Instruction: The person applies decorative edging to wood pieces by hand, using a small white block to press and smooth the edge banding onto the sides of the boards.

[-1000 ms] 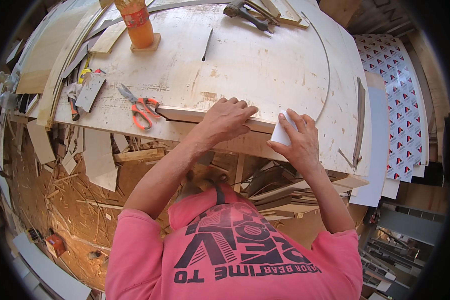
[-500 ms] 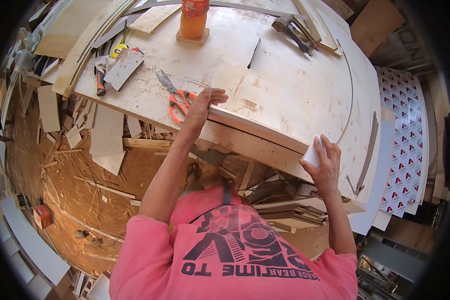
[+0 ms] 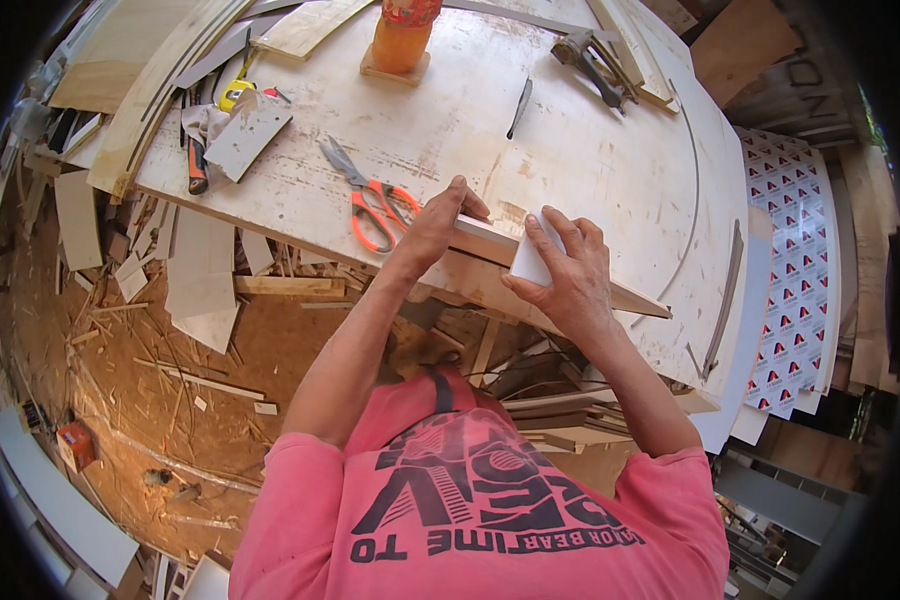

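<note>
while your right hand (image 3: 573, 270) has its fingers clamped on the white block (image 3: 530, 264), your left hand (image 3: 436, 228) bends over the left part of the strip (image 3: 486, 238); whether its fingers close, i cannot tell. the strip, at the near edge of the counter (image 3: 620, 195), seems light and stiff, best held near its ends. the scissors (image 3: 372, 208), just beside your left hand, could obstruct it; the bottle (image 3: 403, 42) stands well apart.
</note>
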The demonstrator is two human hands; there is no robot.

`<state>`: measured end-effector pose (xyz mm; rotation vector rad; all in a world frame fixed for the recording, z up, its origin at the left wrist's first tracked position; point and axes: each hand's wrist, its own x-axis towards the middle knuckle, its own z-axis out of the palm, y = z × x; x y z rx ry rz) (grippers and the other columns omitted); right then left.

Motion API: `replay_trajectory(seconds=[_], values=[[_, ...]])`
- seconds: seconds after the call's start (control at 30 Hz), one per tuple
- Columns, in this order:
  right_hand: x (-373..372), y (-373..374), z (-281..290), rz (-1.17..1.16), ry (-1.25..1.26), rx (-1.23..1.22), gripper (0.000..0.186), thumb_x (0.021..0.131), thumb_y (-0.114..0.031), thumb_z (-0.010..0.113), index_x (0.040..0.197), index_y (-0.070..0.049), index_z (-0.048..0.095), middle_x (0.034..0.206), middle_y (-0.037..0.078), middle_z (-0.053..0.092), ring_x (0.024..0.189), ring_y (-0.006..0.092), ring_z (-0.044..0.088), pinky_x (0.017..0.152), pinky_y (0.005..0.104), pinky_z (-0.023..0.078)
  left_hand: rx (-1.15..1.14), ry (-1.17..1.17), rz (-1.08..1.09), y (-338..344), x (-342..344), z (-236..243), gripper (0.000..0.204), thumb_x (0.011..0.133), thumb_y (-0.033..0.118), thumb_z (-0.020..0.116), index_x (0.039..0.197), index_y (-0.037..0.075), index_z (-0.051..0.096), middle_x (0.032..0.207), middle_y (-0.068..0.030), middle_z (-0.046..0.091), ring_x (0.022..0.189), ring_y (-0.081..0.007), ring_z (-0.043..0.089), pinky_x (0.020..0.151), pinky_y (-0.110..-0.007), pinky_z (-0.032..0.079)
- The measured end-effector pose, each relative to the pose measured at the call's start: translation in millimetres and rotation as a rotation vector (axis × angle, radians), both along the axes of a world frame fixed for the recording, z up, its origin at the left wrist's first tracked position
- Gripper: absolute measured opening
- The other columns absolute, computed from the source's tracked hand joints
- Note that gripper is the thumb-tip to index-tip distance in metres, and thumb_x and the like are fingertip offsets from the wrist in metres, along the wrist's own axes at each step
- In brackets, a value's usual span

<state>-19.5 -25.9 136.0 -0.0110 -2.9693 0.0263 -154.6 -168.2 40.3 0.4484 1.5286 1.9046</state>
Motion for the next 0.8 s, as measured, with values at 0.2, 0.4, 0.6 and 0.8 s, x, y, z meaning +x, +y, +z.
replay_trajectory(seconds=[0.2, 0.4, 0.6, 0.8], values=[[-41.9, -36.4, -3.3, 0.086, 0.006, -0.088, 0.073, 0.064, -0.039, 0.081, 0.127, -0.009, 0.057, 0.13, 0.009, 0.05, 0.109, 0.034, 0.045, 0.09, 0.0446, 0.042, -0.004, -0.134, -0.116, -4.2, -9.8, -6.3, 0.053, 0.103, 0.043, 0.027, 0.11, -0.001, 0.056, 0.109, -0.0118, 0.06, 0.094, -0.0192, 0.056, 0.09, -0.033, 0.042], [-49.6, -44.3, -16.8, 0.071, 0.099, -0.097, 0.072, 0.065, -0.044, 0.079, 0.124, -0.008, 0.057, 0.129, 0.008, 0.049, 0.106, 0.0349, 0.045, 0.084, 0.047, 0.043, 0.066, -0.137, -0.094, -1.6, -4.3, 0.8, 0.053, 0.103, 0.04, 0.025, 0.126, -0.004, 0.046, 0.115, -0.0173, 0.056, 0.105, -0.0212, 0.057, 0.089, -0.032, 0.047], [-51.5, -41.5, -11.8, 0.037, 0.034, -0.145, 0.073, 0.065, -0.043, 0.079, 0.125, -0.008, 0.056, 0.13, 0.009, 0.049, 0.111, 0.0345, 0.045, 0.09, 0.0451, 0.042, 0.034, -0.061, -0.058, -10.0, 2.2, 24.6, 0.056, 0.103, 0.044, 0.023, 0.121, -0.002, 0.049, 0.105, -0.0139, 0.062, 0.091, -0.0208, 0.062, 0.076, -0.031, 0.052], [-28.5, -18.8, -3.5, -0.011, 0.0, -0.15, 0.074, 0.066, -0.044, 0.079, 0.127, -0.009, 0.056, 0.132, 0.008, 0.048, 0.112, 0.0339, 0.044, 0.091, 0.0459, 0.042, -0.017, -0.04, 0.008, 7.5, -0.4, -3.9, 0.072, 0.099, 0.059, 0.015, 0.101, 0.0, 0.057, 0.09, -0.0111, 0.061, 0.078, -0.0169, 0.059, 0.081, -0.032, 0.047]])
